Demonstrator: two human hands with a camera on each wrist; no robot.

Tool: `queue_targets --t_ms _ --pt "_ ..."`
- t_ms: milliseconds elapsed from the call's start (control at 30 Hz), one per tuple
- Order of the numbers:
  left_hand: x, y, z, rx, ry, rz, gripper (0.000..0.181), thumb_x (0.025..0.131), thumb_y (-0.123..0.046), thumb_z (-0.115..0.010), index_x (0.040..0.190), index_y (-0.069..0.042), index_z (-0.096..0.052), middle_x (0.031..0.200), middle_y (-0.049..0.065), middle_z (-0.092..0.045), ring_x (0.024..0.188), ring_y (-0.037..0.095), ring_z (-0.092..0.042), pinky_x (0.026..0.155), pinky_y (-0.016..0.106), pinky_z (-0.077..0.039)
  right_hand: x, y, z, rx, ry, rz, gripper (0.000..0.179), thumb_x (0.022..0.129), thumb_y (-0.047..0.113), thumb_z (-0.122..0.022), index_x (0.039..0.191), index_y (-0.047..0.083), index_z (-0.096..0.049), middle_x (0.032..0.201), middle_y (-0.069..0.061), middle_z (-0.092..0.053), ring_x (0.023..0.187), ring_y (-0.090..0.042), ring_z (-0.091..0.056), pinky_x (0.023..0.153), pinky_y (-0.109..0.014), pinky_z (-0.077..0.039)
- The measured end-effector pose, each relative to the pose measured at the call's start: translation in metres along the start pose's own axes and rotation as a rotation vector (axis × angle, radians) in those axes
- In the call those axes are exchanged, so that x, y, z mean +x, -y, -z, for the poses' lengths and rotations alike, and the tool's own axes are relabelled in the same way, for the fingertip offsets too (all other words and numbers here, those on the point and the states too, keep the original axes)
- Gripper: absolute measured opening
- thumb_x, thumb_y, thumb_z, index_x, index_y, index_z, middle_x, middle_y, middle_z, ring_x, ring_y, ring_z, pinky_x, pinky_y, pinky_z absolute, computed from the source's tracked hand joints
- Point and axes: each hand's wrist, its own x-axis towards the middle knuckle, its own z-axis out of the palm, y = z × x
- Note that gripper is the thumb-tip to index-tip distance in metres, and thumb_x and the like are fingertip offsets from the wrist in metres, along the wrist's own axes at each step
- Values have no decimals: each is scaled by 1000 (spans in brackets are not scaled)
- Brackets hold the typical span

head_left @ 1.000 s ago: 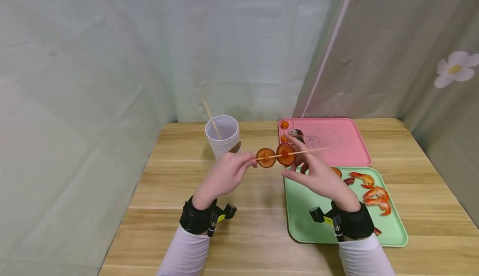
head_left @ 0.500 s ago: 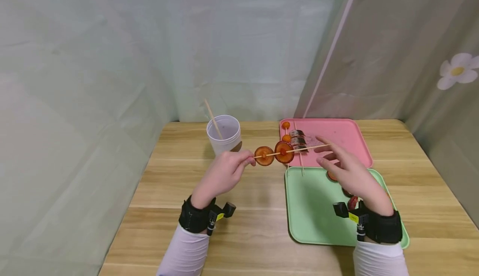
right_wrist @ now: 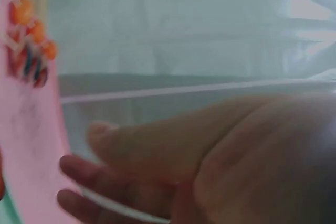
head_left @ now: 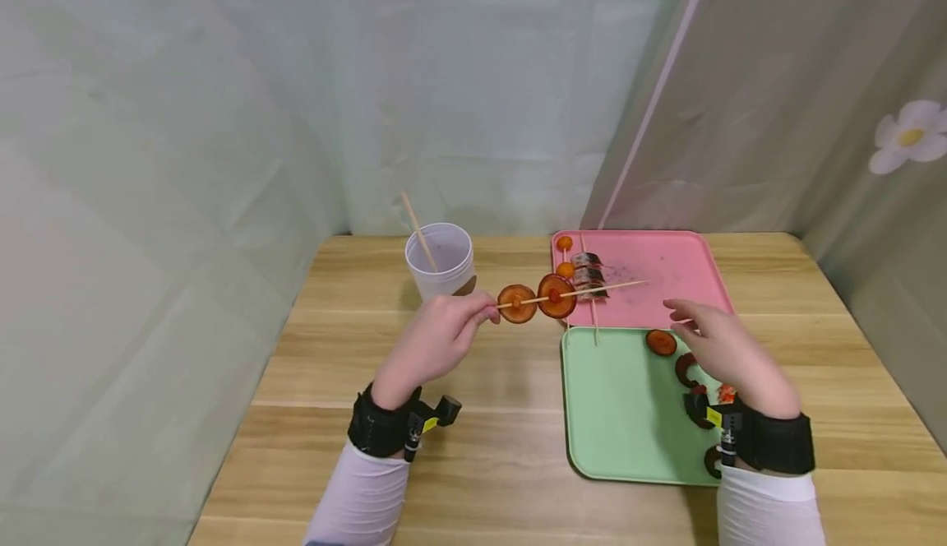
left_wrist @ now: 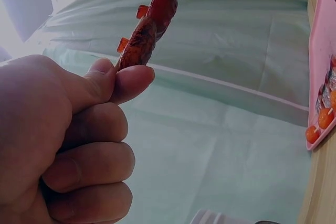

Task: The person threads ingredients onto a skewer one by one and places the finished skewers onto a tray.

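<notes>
My left hand [head_left: 438, 336] pinches a wooden skewer [head_left: 625, 285] near one end, between thumb and index finger. Two round brown pieces like mushroom caps [head_left: 557, 296] are threaded on it, a small orange nub at each centre. In the left wrist view the caps [left_wrist: 139, 43] show edge-on, dark red and glossy, just beyond the fingertips. The skewer's bare point reaches right, over the pink tray [head_left: 684, 283]. Holding nothing, my right hand [head_left: 740, 357] hovers with loosely bent fingers above the green tray [head_left: 621, 414]. A similar brown cap [head_left: 661, 342] lies on that tray by its far edge.
On the pink tray lie a skewer with orange balls [head_left: 565, 270] and one with silvery-dark pieces [head_left: 588, 275]. Dark curled pieces [head_left: 686, 370] sit on the green tray, partly behind my right wrist. A white cup [head_left: 441, 262] holding a stick stands behind my left hand.
My right hand has let go of the cap on the skewer and moved right, over the green tray. The left hand still holds the skewer in nearly the same place.
</notes>
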Motion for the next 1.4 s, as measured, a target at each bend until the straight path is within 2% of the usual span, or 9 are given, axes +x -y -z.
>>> queue_targets --t_ms 133,300,500,633,933,1167,1400 --pt "0 -1 2 -2 2 5 14 108 -6 -62 102 -9 -75 95 0 -77 81 14 -68 74 35 -57 6 -8 -9 -50 51 -63 40 108 6 -58 142 -14 -56 139 -37 -59 125 -52 -59 99 -67 -49" --pt "-1 -3 3 -9 8 23 13 108 -7 -63 103 -9 -75 95 0 -77 80 12 -66 73 34 -57 13 -13 -16 -74 73 -130 38 105 6 -58 139 -13 -59 138 -36 -60 121 -50 -60 96 -64 -50" --pt "-1 -3 3 -4 5 20 14 108 -7 -62 103 -9 -75 95 0 -77 80 12 -66 74 34 -57 18 -20 -24 -84 72 -165 27 102 10 -68 122 -8 -68 118 -28 -68 100 -39 -63 84 -54 -52" --pt "-1 -5 4 2 6 21 15 108 -6 -62 103 -9 -75 95 0 -77 79 11 -65 73 34 -57 19 -24 -27 -88 65 -180 28 100 15 -75 119 -5 -68 111 -27 -68 96 -38 -63 80 -52 -52" --pt "0 -8 6 5 17 24 17 108 -4 -60 104 -9 -76 97 0 -77 81 12 -67 74 35 -58 19 -26 -28 -64 70 -208 33 97 17 -78 119 -4 -67 103 -23 -69 87 -33 -63 68 -42 -49" --pt "0 -6 6 5 24 24 16 108 -4 -61 104 -9 -75 97 0 -77 83 14 -69 75 35 -58 20 -24 -30 -57 77 -181 36 93 15 -81 120 -5 -69 96 -17 -68 85 -31 -61 69 -41 -47" --pt "0 -6 6 4 24 23 15 108 -5 -61 104 -9 -75 97 1 -77 82 14 -69 74 35 -58 23 -22 -34 -60 72 -158 36 90 16 -83 118 -1 -69 100 -16 -68 84 -30 -59 69 -40 -45"
